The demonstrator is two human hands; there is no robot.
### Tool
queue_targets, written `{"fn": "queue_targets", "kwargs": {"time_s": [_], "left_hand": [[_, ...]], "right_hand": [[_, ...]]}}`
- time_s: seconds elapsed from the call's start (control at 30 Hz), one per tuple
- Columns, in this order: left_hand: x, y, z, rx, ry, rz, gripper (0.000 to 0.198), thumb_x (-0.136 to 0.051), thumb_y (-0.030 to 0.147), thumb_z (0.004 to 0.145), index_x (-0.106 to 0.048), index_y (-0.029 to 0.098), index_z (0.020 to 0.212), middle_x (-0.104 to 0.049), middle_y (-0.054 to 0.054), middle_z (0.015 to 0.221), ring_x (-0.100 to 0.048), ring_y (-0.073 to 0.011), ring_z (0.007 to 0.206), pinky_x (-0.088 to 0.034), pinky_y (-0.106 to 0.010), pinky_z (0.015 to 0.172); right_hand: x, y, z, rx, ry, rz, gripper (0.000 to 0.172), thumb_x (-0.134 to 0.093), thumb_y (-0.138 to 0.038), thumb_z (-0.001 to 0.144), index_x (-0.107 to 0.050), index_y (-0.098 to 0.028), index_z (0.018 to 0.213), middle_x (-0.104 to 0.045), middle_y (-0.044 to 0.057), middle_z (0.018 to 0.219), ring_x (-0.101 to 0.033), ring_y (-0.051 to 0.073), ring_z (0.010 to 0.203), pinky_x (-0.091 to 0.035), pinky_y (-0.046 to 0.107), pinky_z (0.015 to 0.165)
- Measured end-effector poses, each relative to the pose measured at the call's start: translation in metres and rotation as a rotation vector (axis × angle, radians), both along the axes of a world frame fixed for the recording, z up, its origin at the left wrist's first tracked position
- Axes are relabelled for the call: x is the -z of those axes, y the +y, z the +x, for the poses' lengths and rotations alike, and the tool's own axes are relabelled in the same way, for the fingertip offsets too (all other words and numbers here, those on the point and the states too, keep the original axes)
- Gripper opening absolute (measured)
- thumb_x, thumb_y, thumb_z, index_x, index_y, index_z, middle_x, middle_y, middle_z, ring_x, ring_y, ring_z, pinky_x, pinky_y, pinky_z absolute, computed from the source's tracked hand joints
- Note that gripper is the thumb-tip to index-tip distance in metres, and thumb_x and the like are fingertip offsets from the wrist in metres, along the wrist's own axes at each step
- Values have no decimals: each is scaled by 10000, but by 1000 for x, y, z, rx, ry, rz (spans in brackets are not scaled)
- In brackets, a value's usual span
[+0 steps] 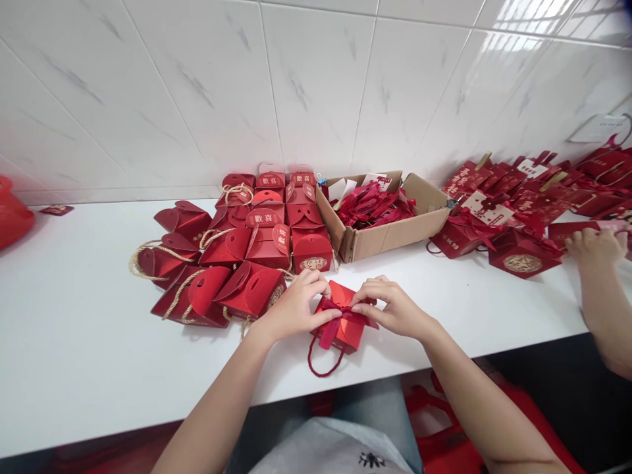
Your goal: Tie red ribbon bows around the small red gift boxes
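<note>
Pinching a seemingly half-finished ribbon bow [348, 316], left hand [295, 304] and right hand [391, 307] straddle one red box [352, 338]; tan-roped boxes [228, 249] show none.

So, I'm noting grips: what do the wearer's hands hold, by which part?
The ribbon on the red box: left hand and right hand pinch it near its knot, from opposite sides.

You face a wall [316, 85] of glossy white tiles [217, 79] with faint grey veins and thin joints. Barred, bright reflections [533, 14] gleam on it at your upper right. A smooth white desk [89, 316] runs along the wall's foot, and the space [553, 382] under its right part is dark.
</note>
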State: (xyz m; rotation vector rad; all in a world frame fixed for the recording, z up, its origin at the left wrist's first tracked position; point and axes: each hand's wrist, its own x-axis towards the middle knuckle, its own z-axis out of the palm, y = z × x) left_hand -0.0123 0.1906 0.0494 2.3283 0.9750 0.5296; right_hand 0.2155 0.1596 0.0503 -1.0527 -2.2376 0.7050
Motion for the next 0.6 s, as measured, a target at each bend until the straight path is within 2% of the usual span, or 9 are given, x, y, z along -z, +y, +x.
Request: {"fn": "queue_targets", "kwargs": {"time_s": [0.17, 0.33, 0.5, 0.6], "left_hand": [[3, 0, -2, -7, -55, -14, 250, -566, 404, 847, -529, 189, 725, -507, -15, 830, -473, -177, 877, -397, -305, 818], [5, -2, 2, -67, -88, -29, 328, -618, 443, 803, -481, 182, 659, -495, 1, 768, -467, -161, 806, -385, -285, 773], [10, -1, 6, -75, -128, -20, 415, -697, 445, 732, -414, 176, 594, -438, 26, 689, -430, -138, 724, -357, -258, 712], [14, 0, 4, -93, -164, -34, 415, -665, 410, 770, -393, 170, 568, -428, 26, 660, -416, -131, 700, -332, -252, 677]], "right_hand": [[-1, -1, 0, -49, -41, -46, 171, -500, -285, 922, -649, -208, 889, -690, 16, 834, -582, 137, 781, -368, 310, 796], [1, -1, -2, -67, -33, -48, 191, -471, -252, 933, -654, -198, 934, -694, 31, 850, -574, 134, 769, -381, 303, 791], [0, -2, -1, -57, -18, -38, 179, -484, -235, 919, -656, -188, 913, -668, 30, 781, -547, 128, 703, -399, 285, 736], [1, -3, 2, -7, -7, -54, 181, -500, -254, 910, -665, -181, 895, -647, 38, 762, -530, 124, 677, -409, 266, 688]]}}
